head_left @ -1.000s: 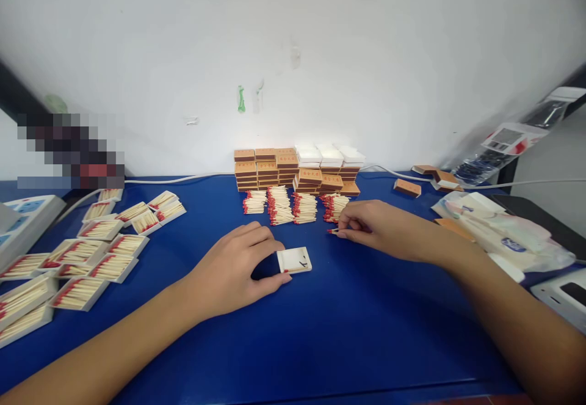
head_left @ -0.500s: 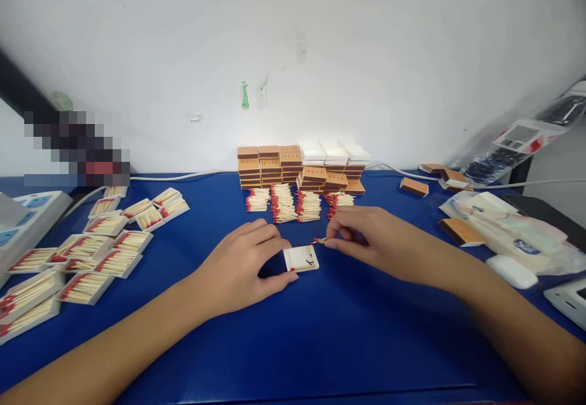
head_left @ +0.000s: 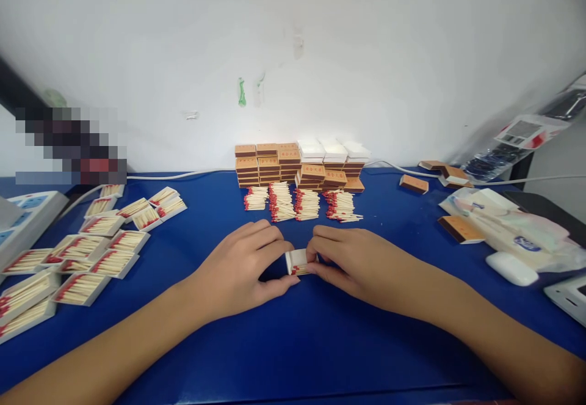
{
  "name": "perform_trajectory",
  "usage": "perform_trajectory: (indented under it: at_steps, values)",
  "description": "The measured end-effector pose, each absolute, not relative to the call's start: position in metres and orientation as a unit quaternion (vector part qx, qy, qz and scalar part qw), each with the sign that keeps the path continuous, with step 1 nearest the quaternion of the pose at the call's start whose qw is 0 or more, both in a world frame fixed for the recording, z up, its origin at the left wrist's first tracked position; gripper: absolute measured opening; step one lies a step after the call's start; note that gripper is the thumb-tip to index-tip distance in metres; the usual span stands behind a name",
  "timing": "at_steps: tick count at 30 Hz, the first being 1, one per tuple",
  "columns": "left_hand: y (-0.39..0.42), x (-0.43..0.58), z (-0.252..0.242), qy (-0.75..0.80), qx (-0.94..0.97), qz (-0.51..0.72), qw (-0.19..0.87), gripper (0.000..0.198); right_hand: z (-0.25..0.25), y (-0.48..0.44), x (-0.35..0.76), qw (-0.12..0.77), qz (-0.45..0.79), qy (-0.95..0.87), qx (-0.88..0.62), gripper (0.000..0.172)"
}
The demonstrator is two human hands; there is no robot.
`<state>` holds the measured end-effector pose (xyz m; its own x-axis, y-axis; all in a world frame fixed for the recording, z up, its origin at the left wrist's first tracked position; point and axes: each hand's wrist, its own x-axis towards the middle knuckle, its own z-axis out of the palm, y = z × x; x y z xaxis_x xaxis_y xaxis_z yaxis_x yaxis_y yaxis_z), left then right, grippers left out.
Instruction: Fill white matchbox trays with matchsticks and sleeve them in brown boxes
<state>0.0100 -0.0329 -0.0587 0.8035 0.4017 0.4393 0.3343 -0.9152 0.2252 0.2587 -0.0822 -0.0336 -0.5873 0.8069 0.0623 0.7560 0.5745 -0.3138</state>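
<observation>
Wide blue worktop (head_left: 293,344) here, and plenty on it that can be knocked. At 12 o'clock the stack of orange box sleeves (head_left: 270,167) stands against the wall, built high, and I'd say a careless reach over the top could topple it. Out at 9 o'clock lie the filled trays (head_left: 103,261), open-topped and packed close, some overlapping, so a sweeping left forearm could scatter them. Just in front of the stack sit the loose match piles (head_left: 306,204), with the rightmost one fanned out; a dragging wrist would likely roll sticks across the cloth. Now the middle: the left hand (head_left: 238,270) is closed on the small white tray (head_left: 296,258), pinching its left end between thumb and fingers, and the right hand (head_left: 354,261) is curled shut with its fingertips on the tray's right end. The tray rests on the worktop dead centre, between the two hands. A few red match heads (head_left: 295,269) show at its near corner. The tray looks light, so too hard a squeeze could buckle its walls or tip it, spilling the sticks. I can't tell whether more matches are trapped under the right fingers.
</observation>
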Motion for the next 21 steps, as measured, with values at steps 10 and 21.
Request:
perform_trajectory:
  at_steps: [10,21]
  values:
    - [-0.033,0.010,-0.058,0.199,0.947,0.239,0.082,0.025,-0.037,-0.083,0.256,0.064,0.154,-0.867,-0.469,0.023]
    - [-0.033,0.010,-0.059,0.200,0.946,0.239,0.093,0.026,-0.042,-0.081,0.252,0.106,0.165,-0.862,-0.468,0.014]
